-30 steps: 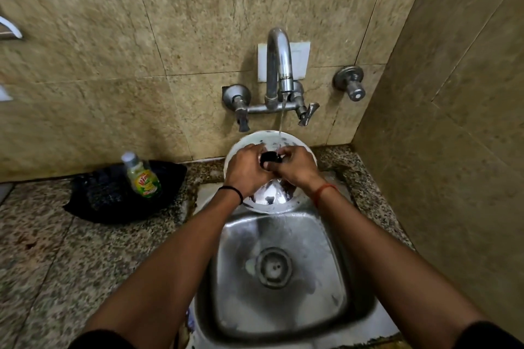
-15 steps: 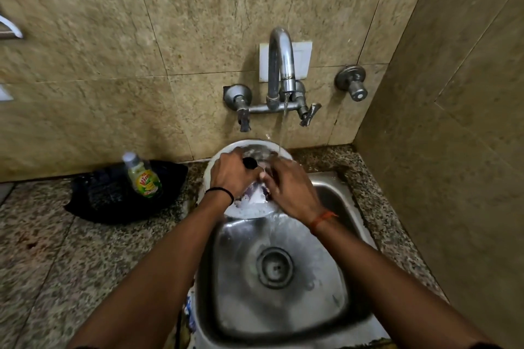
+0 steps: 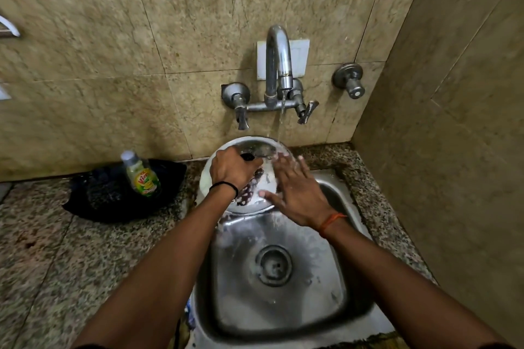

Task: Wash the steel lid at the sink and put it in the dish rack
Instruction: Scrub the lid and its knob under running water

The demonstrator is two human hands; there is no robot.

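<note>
The round steel lid (image 3: 255, 147) is held tilted over the far left corner of the steel sink (image 3: 334, 286), under a thin stream of water from the tap (image 3: 279, 62). My left hand (image 3: 232, 168) grips the lid's black knob. With fingers spread, my right hand (image 3: 295, 191) lies flat against the lid's right side. No dish rack is in view.
A green dish soap bottle (image 3: 141, 176) stands on a black mat (image 3: 113, 195) on the granite counter (image 3: 56, 258) left of the sink. A tiled wall rises behind the tap and another closes in on the right. A separate valve (image 3: 350, 81) sticks out of the wall.
The lid has shifted left, off the sink's centre. My right hand let go of the knob and spread open on the lid's face. My left hand kept its grip.
</note>
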